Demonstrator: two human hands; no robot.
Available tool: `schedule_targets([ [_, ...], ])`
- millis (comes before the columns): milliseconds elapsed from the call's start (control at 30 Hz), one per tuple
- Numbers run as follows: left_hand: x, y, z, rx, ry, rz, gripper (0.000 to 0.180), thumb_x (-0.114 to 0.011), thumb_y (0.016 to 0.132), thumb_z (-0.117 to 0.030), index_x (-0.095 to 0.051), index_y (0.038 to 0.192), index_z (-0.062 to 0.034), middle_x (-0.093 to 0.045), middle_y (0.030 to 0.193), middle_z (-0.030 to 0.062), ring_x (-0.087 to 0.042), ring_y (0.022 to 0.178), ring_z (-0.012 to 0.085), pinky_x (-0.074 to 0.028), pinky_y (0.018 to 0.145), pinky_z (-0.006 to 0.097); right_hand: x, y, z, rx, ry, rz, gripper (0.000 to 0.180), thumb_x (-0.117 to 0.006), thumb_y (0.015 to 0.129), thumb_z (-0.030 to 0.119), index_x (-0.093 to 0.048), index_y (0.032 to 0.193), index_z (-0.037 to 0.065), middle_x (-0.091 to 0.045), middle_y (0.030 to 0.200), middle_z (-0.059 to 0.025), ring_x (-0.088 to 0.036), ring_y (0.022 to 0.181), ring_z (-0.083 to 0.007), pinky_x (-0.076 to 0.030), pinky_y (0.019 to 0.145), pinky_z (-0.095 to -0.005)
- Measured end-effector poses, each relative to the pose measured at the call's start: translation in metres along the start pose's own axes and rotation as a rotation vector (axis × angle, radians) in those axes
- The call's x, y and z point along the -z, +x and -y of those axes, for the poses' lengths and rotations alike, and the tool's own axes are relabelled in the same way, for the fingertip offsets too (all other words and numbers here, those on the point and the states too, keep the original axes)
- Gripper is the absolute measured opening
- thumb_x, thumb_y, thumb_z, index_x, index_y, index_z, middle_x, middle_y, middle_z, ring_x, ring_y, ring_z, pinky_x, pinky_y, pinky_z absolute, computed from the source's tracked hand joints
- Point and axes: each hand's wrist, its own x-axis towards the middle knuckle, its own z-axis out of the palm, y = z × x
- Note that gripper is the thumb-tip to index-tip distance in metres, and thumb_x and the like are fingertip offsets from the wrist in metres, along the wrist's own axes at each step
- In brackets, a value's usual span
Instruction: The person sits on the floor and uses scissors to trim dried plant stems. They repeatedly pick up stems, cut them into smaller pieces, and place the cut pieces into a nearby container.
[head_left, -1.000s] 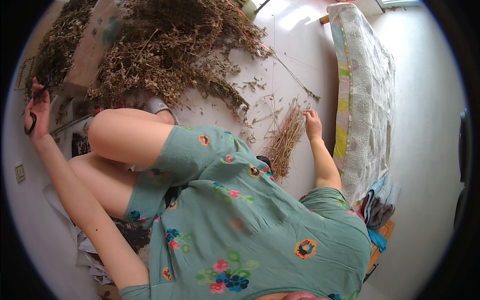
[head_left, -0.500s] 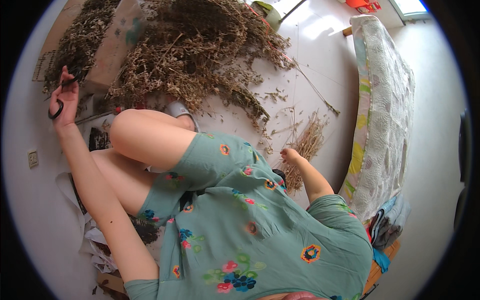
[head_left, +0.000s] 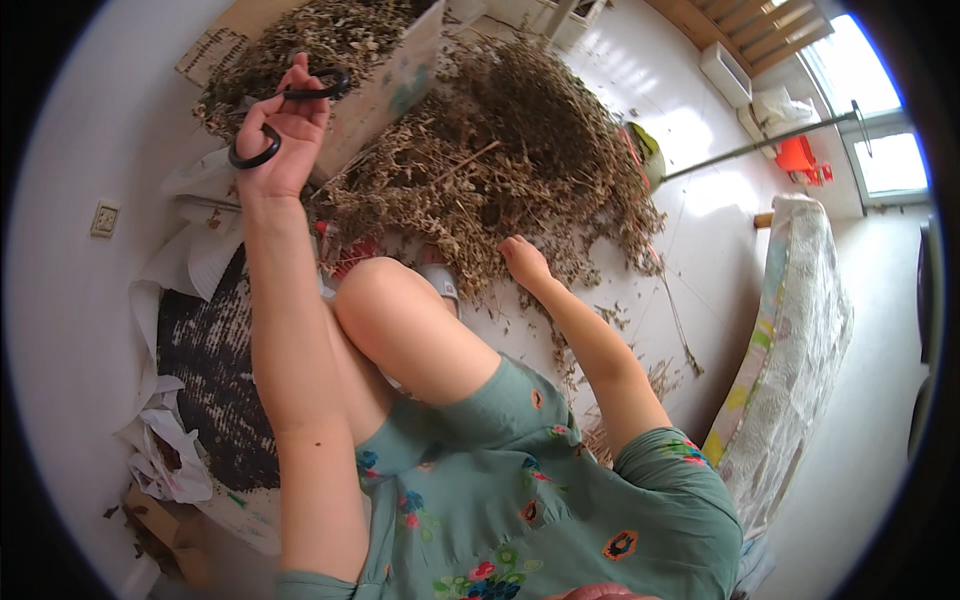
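Note:
My left hand (head_left: pixel 285 150), palm up, holds a pair of scissors by their black handle loops (head_left: pixel 256 150). One loop hangs at the thumb and the other lies at the fingers; the blades cannot be made out. This hand is raised in front of a cardboard box (head_left: pixel 385 95) filled with dried plants (head_left: pixel 310 48). Over at the near edge of a large brown heap of dried plants (head_left: pixel 500 160) is my right hand (head_left: pixel 525 262). Its fingers are curled against the stems, and what they hold, if anything, is hidden.
A green-headed long-handled tool (head_left: pixel 648 158) lies past the heap. On the right stands a mattress (head_left: pixel 790 350) with a quilted cover. Loose stalks (head_left: pixel 655 380) are on the floor by my right arm. White plastic bags (head_left: pixel 170 450) and a dark mat (head_left: pixel 215 350) lie at left.
My right hand has gone from beside the loose stalks forward to the heap. My left hand, still with the scissors, has shifted up and right in the picture as the view turned.

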Motion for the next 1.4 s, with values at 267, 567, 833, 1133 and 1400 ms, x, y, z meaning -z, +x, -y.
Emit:
schedule_targets([
  [267,-0.016,0.007,-0.007,-0.149,-0.093,0.01,0.047,-0.046,0.085,-0.002,-0.043,0.132,0.0066,-0.06,0.115,0.0123,-0.056,0.106,0.0268,-0.045,0.096,0.039,-0.015,0.199,0.102,-0.583,1.42,0.059,0.042,-0.049,0.097,0.008,-0.043,0.139,0.006,-0.051,0.126,-0.0132,-0.059,0.098,-0.0234,-0.054,0.086,-0.0376],
  [567,-0.008,0.016,-0.013,-0.243,-0.174,-0.045,0.046,-0.044,0.088,0.003,-0.042,0.134,0.0037,-0.06,0.11,0.0127,-0.056,0.104,0.0267,-0.044,0.097,0.041,-0.015,0.184,0.074,-0.713,1.688,-0.251,0.039,-0.052,0.095,0.002,-0.048,0.134,0.003,-0.055,0.118,-0.0135,-0.057,0.101,-0.0229,-0.052,0.087,-0.0357],
  [833,-0.006,0.011,0.0,-0.234,-0.067,-0.121,0.033,-0.045,0.087,-0.002,-0.045,0.119,0.0057,-0.053,0.128,0.0179,-0.056,0.102,0.0279,-0.047,0.094,0.039,0.157,0.07,0.069,-0.052,1.771,-0.929,0.023,-0.061,0.094,0.014,-0.049,0.111,0.003,-0.063,0.094,-0.0069,-0.061,0.073,-0.0135,-0.055,0.064,-0.027],
  [1133,-0.008,0.005,0.032,-0.049,0.142,-0.174,0.031,-0.048,0.087,0.001,-0.052,0.117,0.0041,-0.058,0.116,0.0232,-0.061,0.087,0.0226,-0.054,0.081,0.036,0.34,-0.03,0.079,0.297,1.173,-1.09,0.012,-0.051,0.098,0.011,-0.054,0.105,0.002,-0.055,0.089,-0.0073,-0.053,0.064,-0.0112,-0.05,0.058,-0.0271],
  [1400,-0.015,-0.002,0.068,0.184,0.629,-0.088,0.042,-0.058,0.089,-0.009,-0.049,0.129,0.0008,-0.066,0.104,0.0166,-0.063,0.078,0.0139,-0.054,0.069,0.028,0.369,-0.072,0.093,0.394,1.052,-1.144,0.013,-0.045,0.1,0.008,-0.05,0.105,-0.002,-0.057,0.094,-0.0112,-0.061,0.07,-0.0171,-0.056,0.069,-0.032],
])
